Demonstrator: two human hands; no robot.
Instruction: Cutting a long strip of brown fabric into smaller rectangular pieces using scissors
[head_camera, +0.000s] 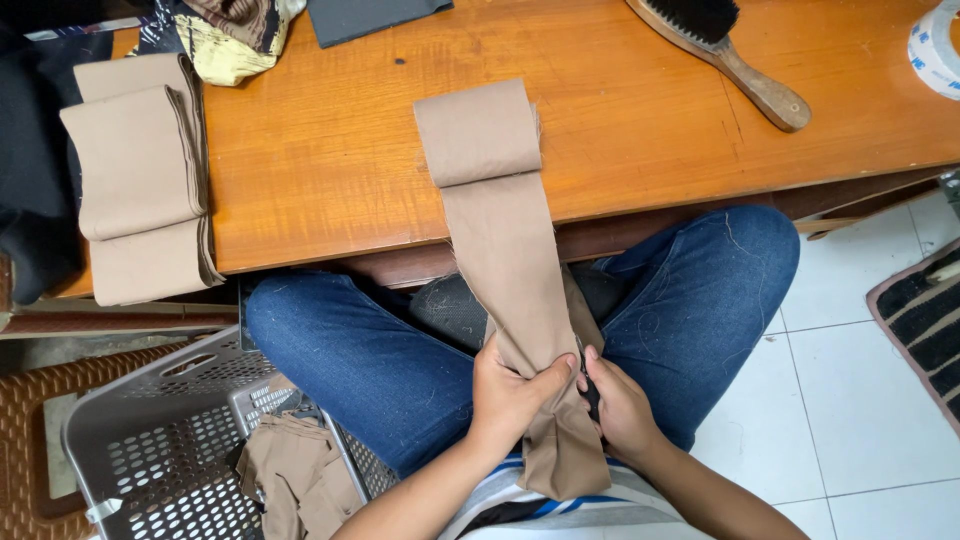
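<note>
Left hand (508, 390) and right hand (618, 405) are being clenched on the tan strip (510, 250), which is being stretched toward 12 o'clock onto the table (330, 150).

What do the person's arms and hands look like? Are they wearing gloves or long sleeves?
No gloves and no long sleeves. The left hand and right hand are bare, with no rings or watch showing. Both forearms are uncovered up to the picture's edge. Below them shows a striped shirt, white with blue and dark bands.
</note>
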